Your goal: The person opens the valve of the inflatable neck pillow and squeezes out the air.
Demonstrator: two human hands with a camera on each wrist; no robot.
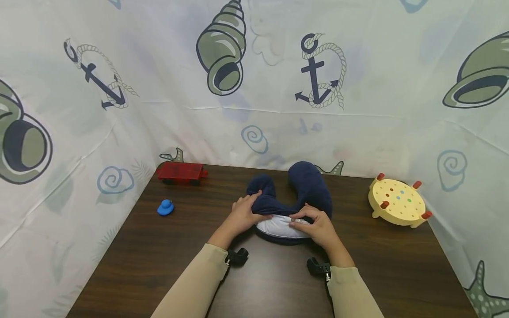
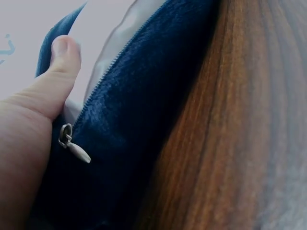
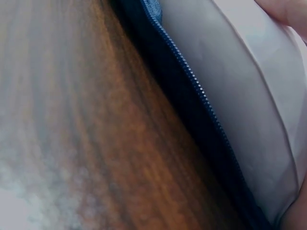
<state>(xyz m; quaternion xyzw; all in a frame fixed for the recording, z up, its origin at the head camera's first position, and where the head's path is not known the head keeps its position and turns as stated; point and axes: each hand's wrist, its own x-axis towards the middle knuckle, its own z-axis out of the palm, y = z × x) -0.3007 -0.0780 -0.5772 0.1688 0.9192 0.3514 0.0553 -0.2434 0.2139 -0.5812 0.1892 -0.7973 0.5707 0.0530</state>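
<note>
A navy, U-shaped neck pillow lies on the table, its curved end towards me. Its zipper is undone along that end, baring a white inner cushion. My left hand grips the pillow's left side, thumb lying over the white part. Close by that thumb, in the left wrist view, hangs the metal zipper pull. On the other side my right hand has thumb and fingers bent together at the white cushion, pinching it near the cover's upper edge. Only bits of that hand show in the right wrist view.
At the back left stands a red toy wagon, with a blue rubber duck in front of it. A round yellow toy with red-tipped legs lies near the table's right edge. A patterned cloth hangs behind the dark wooden table.
</note>
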